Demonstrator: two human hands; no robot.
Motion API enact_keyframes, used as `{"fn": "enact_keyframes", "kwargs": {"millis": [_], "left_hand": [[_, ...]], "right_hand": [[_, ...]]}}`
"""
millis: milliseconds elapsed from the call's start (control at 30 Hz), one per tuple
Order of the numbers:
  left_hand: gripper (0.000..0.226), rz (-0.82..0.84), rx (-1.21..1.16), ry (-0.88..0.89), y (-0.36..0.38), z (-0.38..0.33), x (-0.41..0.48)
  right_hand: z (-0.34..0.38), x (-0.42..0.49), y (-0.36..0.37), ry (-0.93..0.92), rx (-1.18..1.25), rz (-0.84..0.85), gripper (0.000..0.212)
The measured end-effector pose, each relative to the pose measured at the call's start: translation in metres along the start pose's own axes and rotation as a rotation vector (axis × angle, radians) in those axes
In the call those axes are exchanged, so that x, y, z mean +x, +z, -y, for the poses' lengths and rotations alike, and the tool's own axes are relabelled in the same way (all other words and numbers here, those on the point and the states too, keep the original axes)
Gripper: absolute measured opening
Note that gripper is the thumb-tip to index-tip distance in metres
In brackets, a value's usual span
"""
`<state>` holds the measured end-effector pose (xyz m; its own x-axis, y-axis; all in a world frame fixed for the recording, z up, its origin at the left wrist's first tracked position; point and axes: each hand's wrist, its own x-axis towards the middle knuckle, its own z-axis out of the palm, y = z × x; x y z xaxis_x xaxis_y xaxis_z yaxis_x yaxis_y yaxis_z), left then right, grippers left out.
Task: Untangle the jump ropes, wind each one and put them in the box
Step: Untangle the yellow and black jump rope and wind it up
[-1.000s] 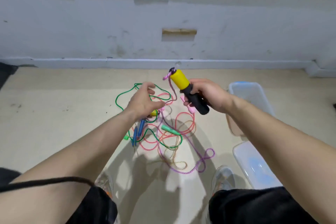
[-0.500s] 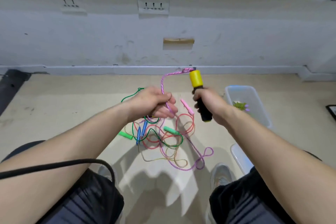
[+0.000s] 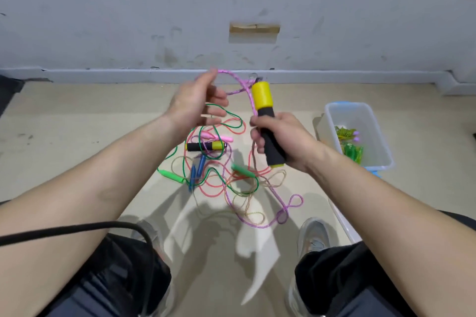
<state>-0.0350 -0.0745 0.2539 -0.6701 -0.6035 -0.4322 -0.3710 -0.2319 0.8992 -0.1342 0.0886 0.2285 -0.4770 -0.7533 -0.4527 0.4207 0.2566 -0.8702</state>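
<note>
Dead center of the frame, the right hand [image 3: 286, 139] is clamped around a yellow-and-black handle [image 3: 266, 121], held upright with the yellow end up. The pink-purple rope [image 3: 233, 77] arcs off the top of it over to the left hand [image 3: 198, 103], which pinches it at the fingertips while the other fingers spread loose. Below the hands, on the floor [image 3: 77, 141], sits the tangle of ropes [image 3: 221, 172]: green, red, tan and purple cords all looped over each other, with a second yellow-and-black handle [image 3: 204, 146], blue handles [image 3: 197, 170] and green handles [image 3: 171, 175] mixed in. At the right of the frame, the clear box [image 3: 381, 152] rests on the floor with a green rope bundle [image 3: 350, 144] already inside.
</note>
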Motion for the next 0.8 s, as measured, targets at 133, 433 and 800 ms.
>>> {"fn": "enact_keyframes", "kwargs": {"millis": [133,433,800], "left_hand": [[0.078,0.428,0.230,-0.056,0.021,0.023,-0.008],[0.032,0.612,0.708,0.017,0.019,0.059,-0.004],[0.022,0.176,-0.565,-0.083,0.007,-0.013,0.010]], "right_hand": [[0.024,0.006,0.003,0.051,0.354,0.040,0.012],[0.047,0.031,-0.034,-0.097,0.494,-0.202,0.014],[-0.008,0.005,-0.008,0.295,-0.057,0.203,0.022]]}}
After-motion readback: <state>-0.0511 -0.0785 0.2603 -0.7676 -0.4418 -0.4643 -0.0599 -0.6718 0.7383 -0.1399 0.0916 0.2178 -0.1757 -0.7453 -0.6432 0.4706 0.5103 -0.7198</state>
